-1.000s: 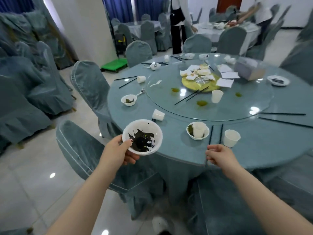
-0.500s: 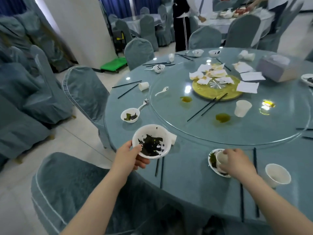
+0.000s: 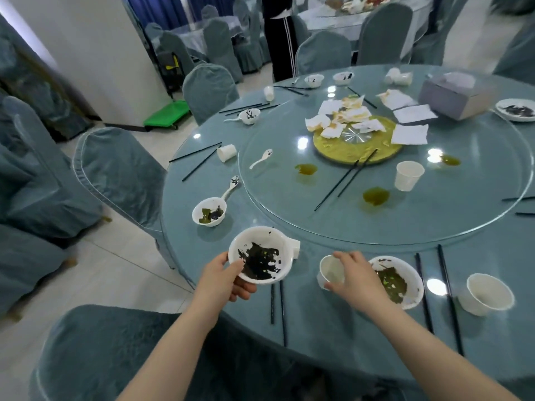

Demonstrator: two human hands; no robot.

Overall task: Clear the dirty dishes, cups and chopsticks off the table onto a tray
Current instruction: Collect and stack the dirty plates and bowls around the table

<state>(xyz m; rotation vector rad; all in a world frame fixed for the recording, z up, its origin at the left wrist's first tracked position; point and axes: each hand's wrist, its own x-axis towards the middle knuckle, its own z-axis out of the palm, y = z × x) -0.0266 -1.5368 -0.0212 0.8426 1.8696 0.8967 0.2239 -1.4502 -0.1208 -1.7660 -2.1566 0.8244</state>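
My left hand [image 3: 224,280] grips a white bowl [image 3: 260,254] smeared with dark seaweed, held over the table's near edge. My right hand [image 3: 354,277] holds a small white paper cup [image 3: 328,272] just left of a dirty white bowl [image 3: 401,280] with green scraps. A pair of black chopsticks [image 3: 278,308] lies below the held bowl, and another pair [image 3: 437,290] lies right of the dirty bowl. An upright paper cup [image 3: 486,293] stands at the near right. A tipped cup [image 3: 293,247] lies behind the held bowl. No tray is in view.
The round table [image 3: 333,337] carries a glass turntable [image 3: 419,224] with a yellow platter [image 3: 356,149], napkins, a cup [image 3: 408,175] and sauce spills. A small bowl [image 3: 209,211] with spoon sits left. Covered chairs [image 3: 121,175] crowd the table's edge. A person [image 3: 279,36] stands behind.
My right hand lifted the small cup out of the dirty bowl and carried it left, toward the bowl in my left hand. My view moved closer to the table.
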